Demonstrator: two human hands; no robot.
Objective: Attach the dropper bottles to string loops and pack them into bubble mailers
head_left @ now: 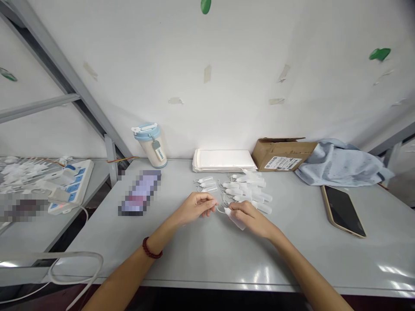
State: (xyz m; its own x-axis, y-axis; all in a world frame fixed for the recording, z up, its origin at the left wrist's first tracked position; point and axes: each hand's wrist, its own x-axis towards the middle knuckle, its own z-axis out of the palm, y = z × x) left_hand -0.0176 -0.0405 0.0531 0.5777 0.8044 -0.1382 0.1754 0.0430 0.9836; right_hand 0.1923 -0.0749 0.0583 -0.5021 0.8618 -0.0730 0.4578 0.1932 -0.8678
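Both my hands meet over the middle of the grey table. My right hand is closed around a small translucent plastic tube with a thin white cord hanging from its end. My left hand, with a red bead bracelet on the wrist, pinches the other end of that cord between thumb and fingertips. Just behind my hands lies a pile of several similar small tubes with cords, and a few more tubes lie apart to its left.
At the back stand a blue-lidded cup, a stack of white sheets, a cardboard box and a light-blue cloth. A phone lies at right, a blurred-out phone at left. A power strip sits on the neighbouring table.
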